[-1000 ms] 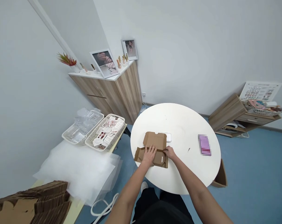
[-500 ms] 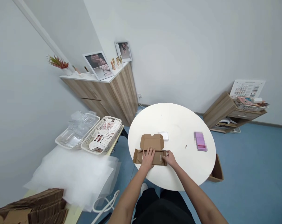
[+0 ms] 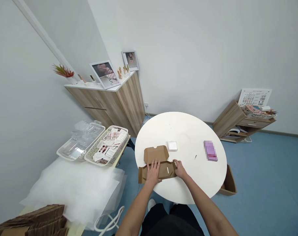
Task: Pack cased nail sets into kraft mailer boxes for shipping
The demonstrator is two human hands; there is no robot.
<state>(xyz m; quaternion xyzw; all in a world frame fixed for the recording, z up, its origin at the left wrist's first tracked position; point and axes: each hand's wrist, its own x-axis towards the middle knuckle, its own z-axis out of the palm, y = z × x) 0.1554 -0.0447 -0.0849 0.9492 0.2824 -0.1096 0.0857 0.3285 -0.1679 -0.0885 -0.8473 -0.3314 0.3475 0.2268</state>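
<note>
A brown cardboard folding box (image 3: pixel 156 154) lies partly unfolded near the front left of the round white table (image 3: pixel 188 131), its lid panel spread away from me. My left hand (image 3: pixel 153 173) rests flat on the box's inner panel, fingers spread. At the box's right end, my right hand (image 3: pixel 180 169) grips the side flap between thumb and fingers, and that flap stands up at an angle. Just beyond the lid sits a small white square case (image 3: pixel 172 146). A purple packet (image 3: pixel 210 150), blurred by pixels, lies to the right on the tabletop.
Left of the table, a basket of printed cards (image 3: pixel 111 146) stands beside a basket of clear plastic packaging (image 3: pixel 77 144). White foam sheets (image 3: pixel 75 183) and folded cardboard (image 3: pixel 40 221) lie nearer me. An open carton (image 3: pixel 229 183) is on the floor at right.
The box has turned slightly, its left end nearer me and its lid shifted left. Its right side flap is now raised in my right hand. My left hand stays flat on it.
</note>
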